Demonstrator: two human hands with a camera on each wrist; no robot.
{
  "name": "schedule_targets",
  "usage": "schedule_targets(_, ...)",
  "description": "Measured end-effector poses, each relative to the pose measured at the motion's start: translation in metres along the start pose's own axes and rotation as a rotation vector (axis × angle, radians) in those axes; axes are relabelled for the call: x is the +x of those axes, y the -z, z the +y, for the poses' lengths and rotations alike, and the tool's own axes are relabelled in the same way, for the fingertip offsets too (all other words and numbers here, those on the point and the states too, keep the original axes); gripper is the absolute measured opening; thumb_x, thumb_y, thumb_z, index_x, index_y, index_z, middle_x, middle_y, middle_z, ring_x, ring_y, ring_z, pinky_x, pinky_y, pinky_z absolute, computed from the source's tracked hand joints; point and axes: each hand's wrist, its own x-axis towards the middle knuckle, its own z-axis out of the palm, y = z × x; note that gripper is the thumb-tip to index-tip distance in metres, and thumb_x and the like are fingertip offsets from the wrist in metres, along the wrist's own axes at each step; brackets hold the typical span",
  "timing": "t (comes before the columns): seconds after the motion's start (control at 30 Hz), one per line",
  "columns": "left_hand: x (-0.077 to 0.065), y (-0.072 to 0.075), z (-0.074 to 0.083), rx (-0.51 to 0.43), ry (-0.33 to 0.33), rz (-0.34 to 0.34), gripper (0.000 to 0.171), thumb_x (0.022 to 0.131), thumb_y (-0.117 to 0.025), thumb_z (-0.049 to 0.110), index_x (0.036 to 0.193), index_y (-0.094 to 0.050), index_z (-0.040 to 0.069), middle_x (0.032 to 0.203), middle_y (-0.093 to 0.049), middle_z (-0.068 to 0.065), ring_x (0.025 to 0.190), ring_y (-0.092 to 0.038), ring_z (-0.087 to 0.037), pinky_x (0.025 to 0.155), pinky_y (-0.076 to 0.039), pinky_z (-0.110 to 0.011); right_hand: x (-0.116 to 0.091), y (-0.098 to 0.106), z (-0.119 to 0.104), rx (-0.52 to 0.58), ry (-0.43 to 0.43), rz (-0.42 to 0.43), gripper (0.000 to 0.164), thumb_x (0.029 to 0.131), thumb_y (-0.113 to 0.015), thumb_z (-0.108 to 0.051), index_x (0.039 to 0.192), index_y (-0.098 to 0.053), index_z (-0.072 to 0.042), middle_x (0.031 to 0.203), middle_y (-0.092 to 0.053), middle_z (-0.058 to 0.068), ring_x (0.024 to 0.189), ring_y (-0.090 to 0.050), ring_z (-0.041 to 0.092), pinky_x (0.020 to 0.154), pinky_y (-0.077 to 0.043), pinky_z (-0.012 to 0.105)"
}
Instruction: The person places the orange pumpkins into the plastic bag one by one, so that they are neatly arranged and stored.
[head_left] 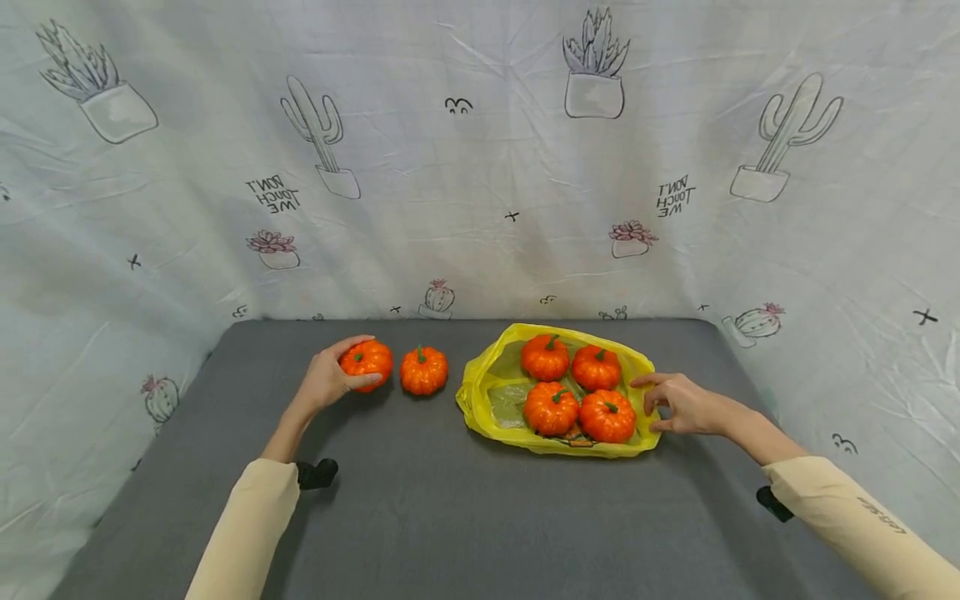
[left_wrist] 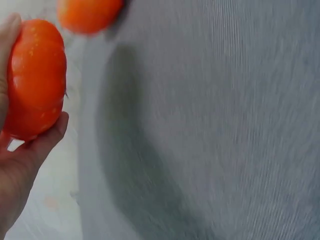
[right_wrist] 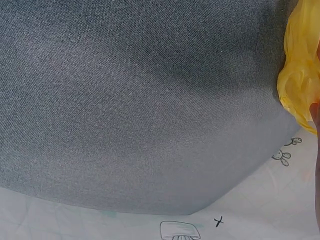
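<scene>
My left hand [head_left: 327, 379] grips a small orange pumpkin [head_left: 367, 363], thumb on the near side and fingers over the far side. In the left wrist view this pumpkin [left_wrist: 37, 80] appears raised off the table. Just right of it, a second pumpkin [head_left: 423, 371] with a green stem sits on the table. A yellow plastic bag [head_left: 483, 421] lies spread open right of centre, with several pumpkins [head_left: 551, 408] grouped inside. At the bag's right edge, my right hand [head_left: 681, 404] holds the rim with curled fingers and thumb; the right wrist view catches only a sliver of fingers.
The dark grey table [head_left: 450, 517] spreads under everything. Behind it and at both sides hangs a pale cloth [head_left: 465, 183] printed with cacti and potted plants. Black wrist mounts [head_left: 318, 473] stick out by both sleeves.
</scene>
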Motion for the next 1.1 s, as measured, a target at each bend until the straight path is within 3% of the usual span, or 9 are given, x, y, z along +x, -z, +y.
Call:
schedule_targets(0.1, -0.003, -0.006, 0.017, -0.034, -0.035, 0.019, 0.065, 0.074, -0.085, 0.022, 0.132, -0.057, 0.013, 0.125, -0.057, -0.019, 0.098, -0.058, -0.033, 0.078, -0.050, -0.047, -0.002, 0.001, 0.000, 0.003, -0.014, -0.002, 0.019, 0.071, -0.083, -0.007, 0.076, -0.066, -0.015, 0.123, -0.057, 0.026, 0.089, -0.064, 0.029, 0.068, -0.056, 0.032)
schedule_targets(0.37, -0.008, -0.018, 0.065, -0.074, -0.128, -0.008, 0.065, 0.071, -0.087, 0.022, 0.130, -0.059, 0.014, 0.127, -0.058, -0.013, 0.098, -0.058, -0.030, 0.079, -0.051, -0.045, -0.004, -0.002, 0.003, 0.010, -0.011, 0.017, 0.020, 0.071, -0.083, -0.006, 0.076, -0.065, -0.015, 0.123, -0.056, 0.028, 0.087, -0.064, 0.028, 0.067, -0.056, 0.032)
schedule_targets(0.63, -0.016, -0.024, 0.082, -0.146, -0.154, -0.044, 0.066, 0.069, -0.088, 0.017, 0.128, -0.059, 0.014, 0.129, -0.054, -0.008, 0.103, -0.055, -0.028, 0.083, -0.049, -0.046, -0.004, -0.002, 0.000, 0.010, -0.021, 0.006, 0.022, 0.071, -0.083, -0.006, 0.075, -0.064, -0.015, 0.123, -0.057, 0.028, 0.086, -0.064, 0.027, 0.066, -0.055, 0.031)
schedule_targets(0.87, -0.021, -0.031, 0.097, -0.279, -0.104, -0.036, 0.062, 0.070, -0.086, 0.015, 0.124, -0.055, 0.016, 0.116, -0.044, -0.011, 0.101, -0.049, -0.029, 0.080, -0.050, -0.041, -0.004, -0.002, -0.001, -0.004, -0.004, 0.027, 0.023, 0.071, -0.084, -0.007, 0.074, -0.063, -0.015, 0.122, -0.057, 0.028, 0.083, -0.064, 0.025, 0.064, -0.054, 0.030)
schedule_targets(1.1, -0.026, -0.033, 0.106, -0.340, -0.123, -0.048, 0.062, 0.069, -0.086, 0.010, 0.122, -0.055, 0.014, 0.117, -0.041, -0.012, 0.101, -0.047, -0.030, 0.079, -0.051, -0.039, -0.005, -0.004, 0.000, -0.008, 0.009, 0.039, 0.023, 0.070, -0.084, -0.006, 0.074, -0.063, -0.015, 0.121, -0.057, 0.028, 0.079, -0.061, 0.020, 0.062, -0.053, 0.030)
